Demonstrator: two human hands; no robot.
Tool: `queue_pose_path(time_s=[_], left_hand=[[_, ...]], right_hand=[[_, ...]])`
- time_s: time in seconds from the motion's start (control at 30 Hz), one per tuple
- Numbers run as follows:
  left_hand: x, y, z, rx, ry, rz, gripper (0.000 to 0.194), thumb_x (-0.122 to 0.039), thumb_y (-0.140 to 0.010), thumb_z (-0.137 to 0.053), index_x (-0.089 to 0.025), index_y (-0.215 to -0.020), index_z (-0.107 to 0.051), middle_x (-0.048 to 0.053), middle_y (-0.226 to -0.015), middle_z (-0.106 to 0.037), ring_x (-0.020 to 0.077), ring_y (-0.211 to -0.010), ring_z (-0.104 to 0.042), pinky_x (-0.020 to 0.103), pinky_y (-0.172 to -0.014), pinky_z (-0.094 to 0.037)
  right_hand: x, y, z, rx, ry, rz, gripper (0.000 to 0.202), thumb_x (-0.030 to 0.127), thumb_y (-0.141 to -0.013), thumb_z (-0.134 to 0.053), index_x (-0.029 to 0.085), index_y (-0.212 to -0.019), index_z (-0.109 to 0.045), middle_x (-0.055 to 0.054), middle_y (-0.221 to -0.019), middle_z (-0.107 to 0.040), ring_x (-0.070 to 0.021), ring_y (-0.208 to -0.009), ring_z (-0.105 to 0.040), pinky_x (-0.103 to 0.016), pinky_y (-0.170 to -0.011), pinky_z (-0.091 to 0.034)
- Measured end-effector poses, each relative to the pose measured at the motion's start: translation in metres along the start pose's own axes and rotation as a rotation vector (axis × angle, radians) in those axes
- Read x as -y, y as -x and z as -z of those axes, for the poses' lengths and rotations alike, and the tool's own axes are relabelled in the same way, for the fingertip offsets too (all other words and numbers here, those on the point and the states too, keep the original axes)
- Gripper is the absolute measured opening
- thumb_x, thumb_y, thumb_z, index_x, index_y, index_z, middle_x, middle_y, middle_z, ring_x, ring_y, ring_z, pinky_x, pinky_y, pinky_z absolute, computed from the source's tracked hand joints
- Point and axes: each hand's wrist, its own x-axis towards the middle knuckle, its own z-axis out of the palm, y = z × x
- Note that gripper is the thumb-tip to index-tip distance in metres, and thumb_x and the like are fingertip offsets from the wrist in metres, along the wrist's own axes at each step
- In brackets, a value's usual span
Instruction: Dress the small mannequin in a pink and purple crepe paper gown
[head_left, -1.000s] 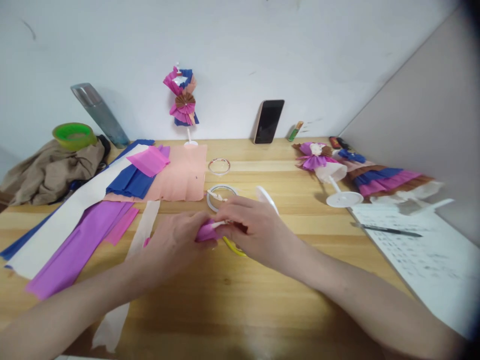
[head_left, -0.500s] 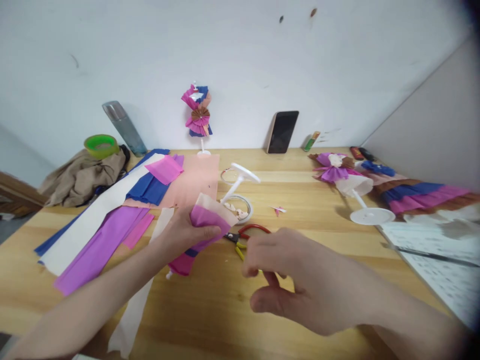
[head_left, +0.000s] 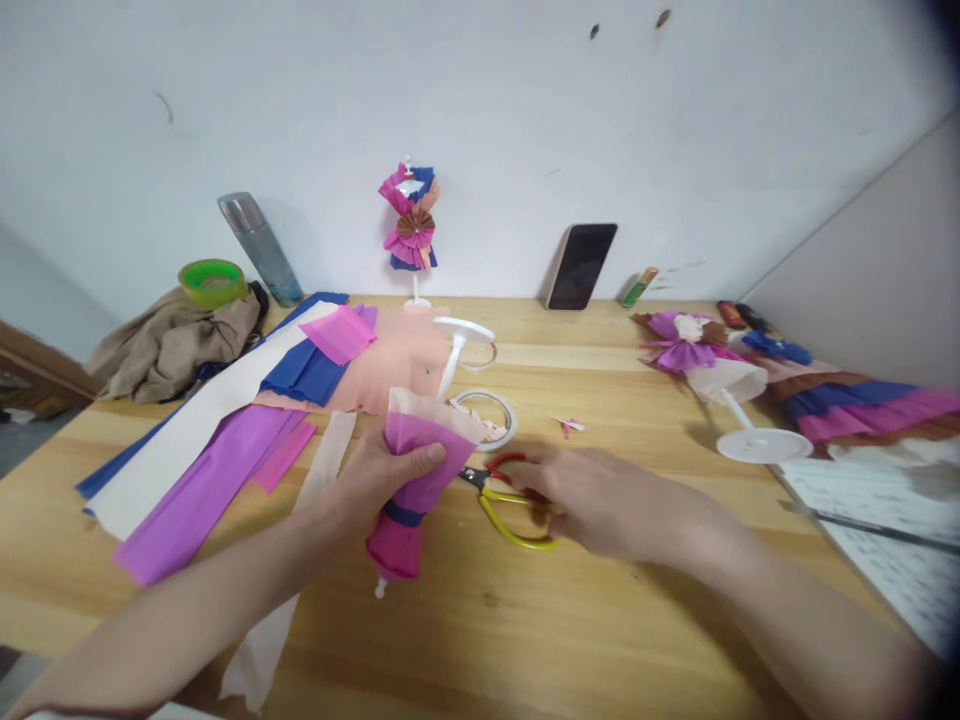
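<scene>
My left hand is closed around a small white dress-form stand dressed in crepe paper. The paper dress is pink, purple and cream, with a dark blue band at its waist. The stand lies tilted, its round base pointing away and its knob toward me. My right hand has its fingers bent over the red handle of a pair of scissors, lying on the table with a red and a yellow handle. Part of the red handle is hidden by the fingers, which are slightly blurred.
A roll of tape lies behind the scissors. Crepe paper strips cover the left side. A dressed stand and a phone are at the wall. Another dressed stand lies at right, near a printed sheet.
My right hand has moved forward onto the scissors' red handle. My left hand has turned the paper-dressed stand more upright in view, its knob swinging to the right. The view has shifted slightly.
</scene>
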Motion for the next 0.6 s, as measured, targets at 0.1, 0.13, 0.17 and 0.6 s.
queue_pose_path(time_s=[0.1, 0.13, 0.17, 0.6], left_hand=[[0.001, 0.004, -0.004, -0.088, 0.133, 0.073, 0.047, -0.046, -0.059, -0.086, -0.014, -0.087, -0.066, -0.001, -0.068, -0.064, 0.0111, -0.059, -0.057, 0.021, -0.052, -0.047], [0.002, 0.005, -0.005, -0.111, 0.172, 0.09, 0.048, -0.047, -0.059, -0.085, -0.015, -0.089, -0.066, -0.001, -0.069, -0.064, 0.0121, -0.06, -0.058, 0.022, -0.053, -0.048], [0.002, 0.006, -0.005, -0.125, 0.199, 0.101, 0.048, -0.046, -0.059, -0.085, -0.015, -0.09, -0.066, 0.0, -0.07, -0.065, 0.013, -0.062, -0.059, 0.023, -0.055, -0.049], [0.007, 0.006, 0.006, -0.117, 0.111, 0.033, 0.038, -0.036, -0.06, -0.086, -0.013, -0.083, -0.066, 0.0, -0.073, -0.065, 0.0124, -0.068, -0.057, 0.023, -0.063, -0.046]], right_hand=[[0.0, -0.01, -0.011, 0.121, -0.028, 0.019, 0.038, -0.003, -0.073, -0.051, 0.014, -0.103, -0.065, -0.013, -0.112, -0.063, -0.0202, -0.09, -0.064, -0.028, -0.075, -0.047], [0.001, -0.013, -0.015, 0.117, -0.032, 0.02, 0.042, -0.002, -0.074, -0.05, 0.013, -0.111, -0.063, -0.015, -0.115, -0.061, -0.0217, -0.092, -0.063, -0.03, -0.077, -0.047], [0.002, -0.015, -0.018, 0.105, -0.039, 0.027, 0.048, -0.001, -0.076, -0.05, 0.012, -0.12, -0.058, -0.016, -0.117, -0.059, -0.0227, -0.093, -0.063, -0.031, -0.077, -0.047], [-0.047, 0.015, 0.022, 0.086, -0.373, -0.041, 0.023, 0.016, -0.079, -0.055, 0.021, -0.101, -0.054, -0.001, -0.076, -0.06, -0.0138, -0.061, -0.053, -0.024, -0.054, -0.043]])
